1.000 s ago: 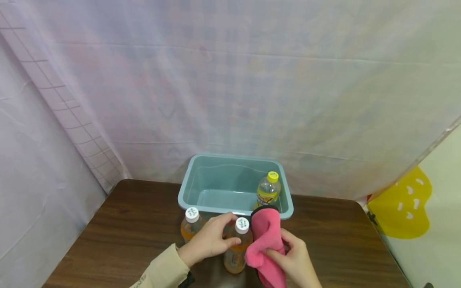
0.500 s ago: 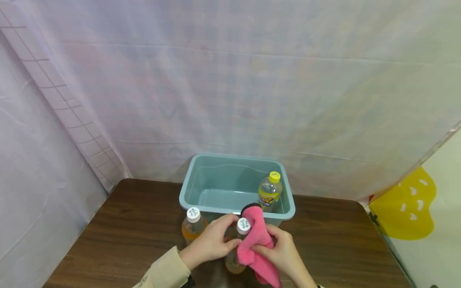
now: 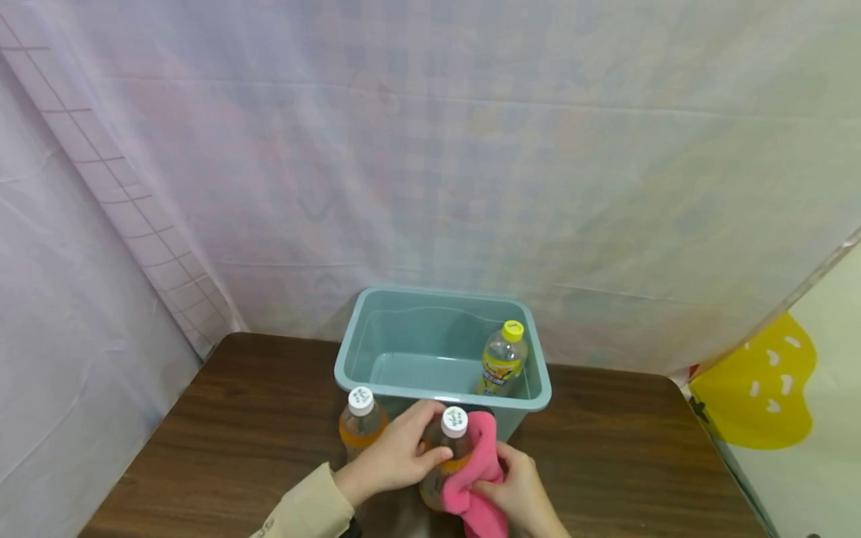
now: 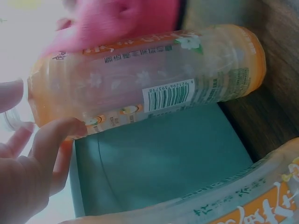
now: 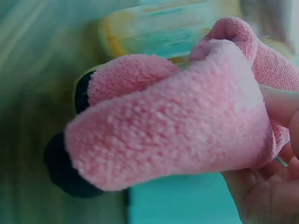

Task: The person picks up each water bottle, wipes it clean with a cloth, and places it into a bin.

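Observation:
My left hand (image 3: 400,452) grips a clear plastic drink bottle (image 3: 459,447) with a white cap, thumb and fingers round its upper part. In the left wrist view that bottle (image 4: 121,88) shows an orange band, a barcode and flower prints. My right hand (image 3: 521,489) pinches a folded pink cloth (image 3: 483,467) with a black edge, which lies along the bottle's right side. Close up in the right wrist view, the cloth (image 5: 177,121) looks fluffy and doubled over. Left of my left hand stands a second white-capped bottle (image 3: 359,427), partly hidden by that hand.
Behind the hands a blue-green plastic bin (image 3: 403,392) stands on the dark wooden table (image 3: 269,441). Inside its right end is a yellow-capped bottle (image 3: 502,362). A pale curtain (image 3: 430,164) hangs behind the table, and a yellow shape (image 3: 753,396) is at the right.
My right hand has brought the pink cloth left to the bottle, then slid it lower along its side. The left hand keeps its hold on the bottle in about the same place.

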Motion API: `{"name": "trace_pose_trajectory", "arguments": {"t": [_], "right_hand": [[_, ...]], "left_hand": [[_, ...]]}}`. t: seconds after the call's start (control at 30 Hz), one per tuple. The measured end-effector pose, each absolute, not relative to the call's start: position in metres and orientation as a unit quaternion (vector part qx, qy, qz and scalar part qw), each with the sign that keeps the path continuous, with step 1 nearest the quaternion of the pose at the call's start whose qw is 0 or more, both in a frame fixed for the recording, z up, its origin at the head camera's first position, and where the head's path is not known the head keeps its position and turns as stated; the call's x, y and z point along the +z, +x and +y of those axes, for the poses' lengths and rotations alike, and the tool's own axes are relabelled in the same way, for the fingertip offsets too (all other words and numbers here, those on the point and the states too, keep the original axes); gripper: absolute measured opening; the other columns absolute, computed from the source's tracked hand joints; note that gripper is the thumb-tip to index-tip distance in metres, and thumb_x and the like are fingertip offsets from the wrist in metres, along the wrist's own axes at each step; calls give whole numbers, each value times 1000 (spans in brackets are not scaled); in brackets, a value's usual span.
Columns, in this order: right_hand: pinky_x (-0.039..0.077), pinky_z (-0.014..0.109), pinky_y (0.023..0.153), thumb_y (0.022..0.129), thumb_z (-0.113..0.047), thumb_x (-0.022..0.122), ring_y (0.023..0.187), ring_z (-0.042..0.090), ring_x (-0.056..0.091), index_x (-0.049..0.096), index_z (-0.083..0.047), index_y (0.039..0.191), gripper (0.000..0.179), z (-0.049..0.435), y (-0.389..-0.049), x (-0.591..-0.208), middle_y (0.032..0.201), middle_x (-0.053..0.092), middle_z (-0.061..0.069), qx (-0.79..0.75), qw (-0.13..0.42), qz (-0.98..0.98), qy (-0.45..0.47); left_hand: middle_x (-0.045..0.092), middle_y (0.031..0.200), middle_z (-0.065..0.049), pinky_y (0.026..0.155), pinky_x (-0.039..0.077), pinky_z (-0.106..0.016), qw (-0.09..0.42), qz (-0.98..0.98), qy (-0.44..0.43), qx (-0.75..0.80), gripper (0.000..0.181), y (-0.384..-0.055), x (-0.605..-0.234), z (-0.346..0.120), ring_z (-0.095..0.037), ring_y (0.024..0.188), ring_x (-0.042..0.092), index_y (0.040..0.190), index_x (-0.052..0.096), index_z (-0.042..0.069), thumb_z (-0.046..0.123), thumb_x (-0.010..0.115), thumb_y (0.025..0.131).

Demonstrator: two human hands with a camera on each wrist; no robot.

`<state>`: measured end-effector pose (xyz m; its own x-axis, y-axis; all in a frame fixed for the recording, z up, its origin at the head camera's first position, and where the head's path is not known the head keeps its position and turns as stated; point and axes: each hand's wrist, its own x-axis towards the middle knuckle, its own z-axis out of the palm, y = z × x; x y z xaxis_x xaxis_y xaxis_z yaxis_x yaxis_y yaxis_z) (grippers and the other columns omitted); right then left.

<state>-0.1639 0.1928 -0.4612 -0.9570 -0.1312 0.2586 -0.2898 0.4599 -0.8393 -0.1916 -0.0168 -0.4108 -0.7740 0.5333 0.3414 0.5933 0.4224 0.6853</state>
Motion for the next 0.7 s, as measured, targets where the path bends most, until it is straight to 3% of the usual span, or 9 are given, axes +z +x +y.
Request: {"name": "trace_pose_trajectory", "arguments": {"t": [0.37,0.7], "right_hand": [[45,20,55,57,-6,77,63,-1,51,65,-3,93,37,193,-169,-526,76,67,4,444,40,-886,131],[44,20,54,60,-10,80,62,-3,49,67,-4,83,28,197,-164,-510,72,66,3,450,78,-878,143]], "left_hand": [[52,104,-2,60,40,-14,27,-840,-344,-419,41,-193,-409,-18,-10,80,46,112,48,7,20,69,80],[52,107,-2,61,42,-14,-1,-845,-334,-419,39,-194,-406,-17,-11,84,48,112,48,9,20,68,81]]}}
